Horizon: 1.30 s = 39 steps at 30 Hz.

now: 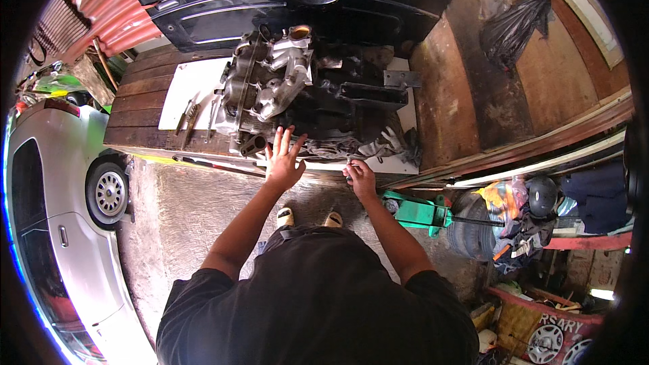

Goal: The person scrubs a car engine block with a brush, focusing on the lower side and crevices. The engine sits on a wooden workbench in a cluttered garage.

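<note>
A car engine [284, 81] with a metal intake manifold [289, 91] lies on the wooden workbench [137, 96] before me. My left hand [285, 162] is spread over the engine's near edge, beside a dark hollow tube end [252, 145]. Its fingertips reach the dark engine part; whether they press on it I cannot tell. My right hand [362, 178] pinches a small metal piece [349, 162], mostly covered by the fingers, just off the bench's front edge. A pair of grey work gloves [383, 144] rests nearby on the bench.
Hand tools [187, 119] lie on a white board [187, 86] left of the engine. A black vehicle panel [228, 5] stands behind. On the right are a green floor jack [418, 211], a tyre [469, 228] and a helmet [542, 196]. A silver car [81, 243] is at left.
</note>
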Each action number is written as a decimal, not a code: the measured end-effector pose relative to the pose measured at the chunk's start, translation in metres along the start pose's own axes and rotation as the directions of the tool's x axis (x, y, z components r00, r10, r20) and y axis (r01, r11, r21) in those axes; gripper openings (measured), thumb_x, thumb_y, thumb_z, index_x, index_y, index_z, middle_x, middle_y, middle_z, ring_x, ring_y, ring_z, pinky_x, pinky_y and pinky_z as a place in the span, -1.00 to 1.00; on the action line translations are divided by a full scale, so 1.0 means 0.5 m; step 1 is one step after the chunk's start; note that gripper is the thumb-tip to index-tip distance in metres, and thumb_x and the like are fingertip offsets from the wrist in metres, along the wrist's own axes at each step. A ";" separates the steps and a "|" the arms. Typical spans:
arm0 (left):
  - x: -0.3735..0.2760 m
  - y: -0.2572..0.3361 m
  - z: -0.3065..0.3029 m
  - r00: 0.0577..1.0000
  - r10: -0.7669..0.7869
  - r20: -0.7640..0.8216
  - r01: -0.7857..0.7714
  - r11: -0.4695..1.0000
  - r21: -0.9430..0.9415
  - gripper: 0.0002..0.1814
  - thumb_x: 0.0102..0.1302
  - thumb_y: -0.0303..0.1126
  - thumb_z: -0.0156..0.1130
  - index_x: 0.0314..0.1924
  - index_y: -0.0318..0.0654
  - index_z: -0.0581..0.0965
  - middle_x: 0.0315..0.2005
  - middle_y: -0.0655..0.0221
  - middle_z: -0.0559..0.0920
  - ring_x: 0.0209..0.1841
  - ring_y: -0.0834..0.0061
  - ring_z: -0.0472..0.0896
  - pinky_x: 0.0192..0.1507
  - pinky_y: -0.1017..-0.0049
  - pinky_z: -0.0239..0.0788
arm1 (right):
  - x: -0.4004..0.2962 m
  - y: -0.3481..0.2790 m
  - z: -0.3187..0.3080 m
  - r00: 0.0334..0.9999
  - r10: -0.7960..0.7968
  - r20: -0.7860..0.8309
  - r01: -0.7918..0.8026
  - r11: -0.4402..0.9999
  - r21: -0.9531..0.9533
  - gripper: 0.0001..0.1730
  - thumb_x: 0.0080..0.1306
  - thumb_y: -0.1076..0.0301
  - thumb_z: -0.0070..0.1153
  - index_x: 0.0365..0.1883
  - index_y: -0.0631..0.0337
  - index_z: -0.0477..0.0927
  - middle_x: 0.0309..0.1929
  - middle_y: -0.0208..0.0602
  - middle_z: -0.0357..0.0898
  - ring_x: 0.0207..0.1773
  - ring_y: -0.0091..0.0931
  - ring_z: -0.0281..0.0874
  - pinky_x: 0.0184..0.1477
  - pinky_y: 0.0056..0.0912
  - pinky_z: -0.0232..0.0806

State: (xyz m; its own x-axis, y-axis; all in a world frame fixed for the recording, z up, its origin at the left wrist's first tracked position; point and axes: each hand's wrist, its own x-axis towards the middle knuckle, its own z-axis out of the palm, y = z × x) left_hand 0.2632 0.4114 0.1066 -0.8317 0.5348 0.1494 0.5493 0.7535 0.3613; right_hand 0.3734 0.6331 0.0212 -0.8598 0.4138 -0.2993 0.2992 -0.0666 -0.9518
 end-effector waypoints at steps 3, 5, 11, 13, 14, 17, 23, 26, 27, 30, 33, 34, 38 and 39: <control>-0.001 0.004 -0.010 0.999 -0.011 0.037 0.011 1.000 0.006 -0.18 0.12 -0.25 0.27 0.40 0.23 0.20 0.48 0.34 -0.07 0.52 0.13 -0.24 0.30 -0.31 -0.14 | 0.014 0.021 0.005 0.999 -0.019 -0.044 0.019 1.000 -0.002 -0.73 0.37 0.26 0.10 -0.02 0.14 0.45 -0.22 -0.42 0.67 -0.19 -0.61 0.62 -0.31 -0.52 0.40; 0.001 0.003 -0.011 0.997 -0.023 0.067 0.023 1.000 0.003 -0.18 0.13 -0.25 0.27 0.40 0.23 0.19 0.48 0.35 -0.08 0.52 0.15 -0.25 0.30 -0.31 -0.14 | 0.025 0.040 0.001 0.997 -0.061 -0.053 0.061 0.998 -0.006 -0.72 0.37 0.25 0.11 -0.02 0.16 0.45 -0.22 -0.40 0.67 -0.18 -0.61 0.62 -0.32 -0.55 0.38; 0.001 0.006 -0.015 0.998 -0.016 0.068 0.016 1.000 -0.001 -0.19 0.14 -0.25 0.26 0.41 0.23 0.18 0.48 0.36 -0.09 0.53 0.17 -0.26 0.30 -0.31 -0.14 | 0.080 0.102 -0.020 0.926 -0.378 -0.004 0.378 0.925 0.018 -0.77 0.36 0.36 0.13 -0.08 0.29 0.50 -0.23 -0.34 0.67 -0.17 -0.52 0.64 -0.24 -0.45 0.43; 0.000 0.005 -0.015 0.998 -0.012 0.065 0.012 1.000 -0.001 -0.19 0.14 -0.25 0.26 0.41 0.23 0.18 0.48 0.36 -0.09 0.53 0.17 -0.26 0.30 -0.31 -0.14 | 0.093 0.102 -0.032 0.926 -0.377 -0.014 0.376 0.926 -0.045 -0.80 0.35 0.41 0.14 -0.13 0.34 0.52 -0.25 -0.30 0.67 -0.17 -0.50 0.65 -0.23 -0.42 0.44; 0.000 0.006 -0.014 0.998 -0.011 0.065 0.011 1.000 -0.002 -0.19 0.14 -0.25 0.26 0.41 0.23 0.18 0.48 0.36 -0.09 0.53 0.16 -0.26 0.30 -0.31 -0.14 | 0.096 0.104 -0.035 0.926 -0.376 -0.021 0.374 0.924 -0.077 -0.81 0.34 0.44 0.14 -0.15 0.37 0.53 -0.26 -0.27 0.68 -0.17 -0.49 0.65 -0.22 -0.40 0.45; -0.001 0.002 -0.014 0.996 -0.035 0.081 0.034 0.999 0.013 -0.19 0.14 -0.25 0.27 0.41 0.23 0.18 0.48 0.36 -0.09 0.53 0.17 -0.26 0.30 -0.31 -0.15 | 0.055 0.027 -0.031 0.909 -0.415 -0.033 0.361 0.825 -0.434 -0.81 0.31 0.38 0.18 -0.19 0.31 0.57 -0.32 -0.18 0.68 -0.21 -0.41 0.68 -0.26 -0.35 0.45; -0.003 0.001 -0.013 0.998 -0.020 0.061 0.019 1.000 0.006 -0.19 0.14 -0.25 0.27 0.40 0.23 0.18 0.48 0.37 -0.09 0.53 0.17 -0.25 0.30 -0.31 -0.14 | 0.023 -0.093 -0.088 0.842 -0.501 0.202 0.423 0.379 -0.823 -0.74 0.25 0.11 0.20 -0.29 0.12 0.67 -0.40 -0.17 0.64 -0.32 -0.17 0.60 -0.30 -0.17 0.43; -0.001 0.001 -0.011 0.998 -0.017 0.059 0.016 1.000 0.003 -0.19 0.14 -0.25 0.28 0.40 0.23 0.19 0.48 0.37 -0.09 0.52 0.17 -0.25 0.30 -0.31 -0.14 | 0.030 -0.139 -0.117 0.696 -0.596 0.401 0.566 0.110 -0.817 -0.75 0.22 0.13 0.21 -0.42 0.12 0.68 -0.48 -0.27 0.63 -0.38 -0.28 0.62 -0.29 -0.13 0.38; -0.001 0.001 -0.011 0.998 -0.021 0.061 0.021 1.000 0.002 -0.20 0.14 -0.25 0.28 0.40 0.23 0.19 0.48 0.37 -0.09 0.52 0.17 -0.24 0.30 -0.31 -0.13 | 0.024 -0.168 -0.118 0.657 -0.584 0.477 0.586 -0.002 -0.810 -0.76 0.21 0.14 0.21 -0.45 0.12 0.67 -0.51 -0.29 0.63 -0.39 -0.31 0.63 -0.29 -0.13 0.37; 0.000 0.000 -0.004 0.999 -0.013 0.043 0.013 1.000 0.002 -0.20 0.14 -0.25 0.28 0.40 0.23 0.20 0.48 0.37 -0.08 0.52 0.18 -0.24 0.30 -0.30 -0.13 | 0.013 -0.231 -0.102 0.704 -0.451 0.548 0.584 -0.071 -0.808 -0.84 0.18 0.23 0.19 -0.47 0.10 0.68 -0.53 -0.30 0.63 -0.43 -0.34 0.63 -0.26 -0.11 0.34; -0.002 -0.002 -0.003 1.000 -0.004 0.021 0.004 1.000 0.003 -0.20 0.14 -0.26 0.28 0.39 0.24 0.20 0.47 0.37 -0.07 0.52 0.18 -0.23 0.30 -0.30 -0.12 | 0.006 -0.286 -0.059 0.768 -0.268 0.582 0.556 -0.170 -0.813 -0.89 0.12 0.35 0.14 -0.48 0.11 0.69 -0.54 -0.26 0.63 -0.45 -0.30 0.63 -0.23 -0.09 0.35; -0.002 0.000 -0.004 1.000 -0.010 0.028 0.010 1.000 0.002 -0.20 0.14 -0.25 0.28 0.39 0.25 0.20 0.47 0.37 -0.07 0.52 0.18 -0.23 0.30 -0.30 -0.12 | 0.007 -0.293 -0.047 0.780 -0.239 0.578 0.540 -0.208 -0.815 -0.88 0.13 0.31 0.14 -0.49 0.11 0.68 -0.54 -0.25 0.63 -0.45 -0.29 0.62 -0.24 -0.10 0.35; 0.001 0.010 -0.016 0.998 -0.027 0.065 0.028 1.000 -0.011 -0.21 0.14 -0.27 0.26 0.39 0.23 0.21 0.47 0.33 -0.07 0.52 0.13 -0.24 0.33 -0.27 -0.18 | 0.001 -0.311 -0.014 0.835 -0.162 0.526 0.474 -0.275 -0.836 -0.84 0.16 0.25 0.14 -0.50 0.11 0.65 -0.54 -0.21 0.63 -0.45 -0.26 0.61 -0.26 -0.11 0.35; 0.001 0.010 -0.019 0.997 -0.033 0.076 0.034 0.999 -0.017 -0.21 0.14 -0.28 0.25 0.39 0.22 0.21 0.46 0.31 -0.07 0.52 0.11 -0.24 0.34 -0.26 -0.21 | -0.002 -0.313 -0.010 0.847 -0.151 0.509 0.459 -0.272 -0.846 -0.84 0.16 0.25 0.14 -0.50 0.11 0.65 -0.54 -0.20 0.63 -0.45 -0.27 0.62 -0.26 -0.11 0.36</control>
State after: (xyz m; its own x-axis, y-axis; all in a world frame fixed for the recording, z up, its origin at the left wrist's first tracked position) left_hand 0.2648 0.4115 0.1171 -0.8406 0.5376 0.0668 0.5193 0.7646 0.3817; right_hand 0.3294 0.6478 0.1708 -0.9844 -0.1013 -0.1437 -0.1264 0.9760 0.1775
